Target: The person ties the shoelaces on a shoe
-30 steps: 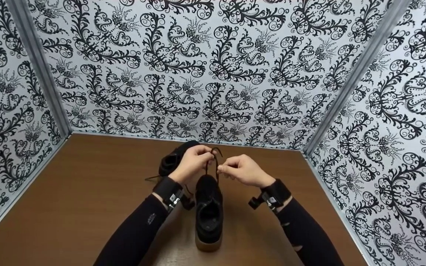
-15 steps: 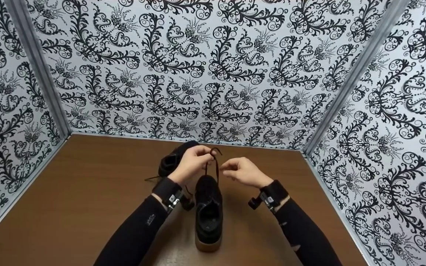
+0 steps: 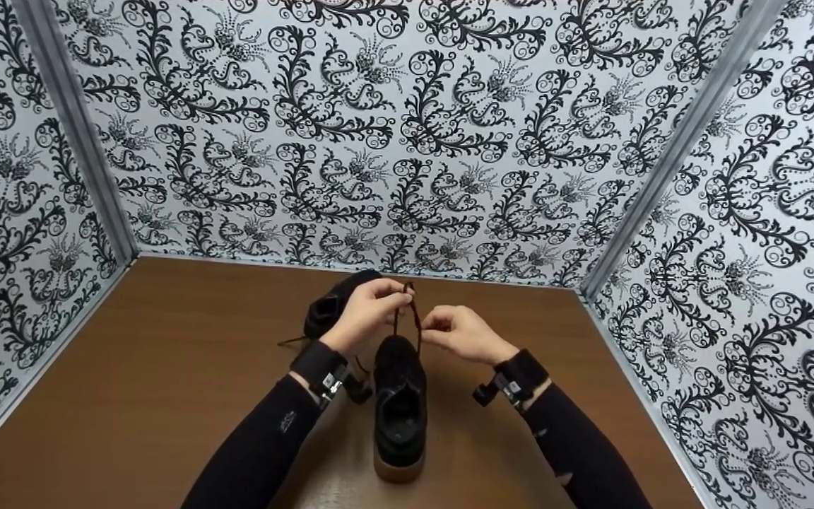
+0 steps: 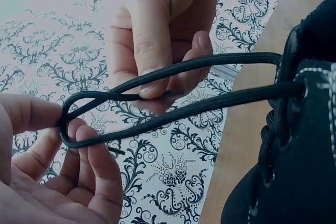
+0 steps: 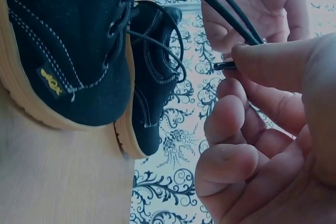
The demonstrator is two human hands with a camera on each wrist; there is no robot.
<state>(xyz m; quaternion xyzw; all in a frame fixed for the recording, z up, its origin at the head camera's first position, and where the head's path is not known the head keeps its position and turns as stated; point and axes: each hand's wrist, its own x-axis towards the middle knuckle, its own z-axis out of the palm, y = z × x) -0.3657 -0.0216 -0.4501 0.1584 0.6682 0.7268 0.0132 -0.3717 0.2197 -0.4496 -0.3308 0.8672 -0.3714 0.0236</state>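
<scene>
Two pinching grips on one black lace from the nearer shoe: loop in left hand, near a second shoe; tip in right hand.

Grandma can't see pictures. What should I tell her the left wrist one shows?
The left hand pinches a loop of black lace that comes from a black shoe at the picture's right edge. Above it, the right hand pinches another part, with patterned wallpaper behind.

matt cloth-like shoe, woven lace, faintly glossy wood-look table.
</scene>
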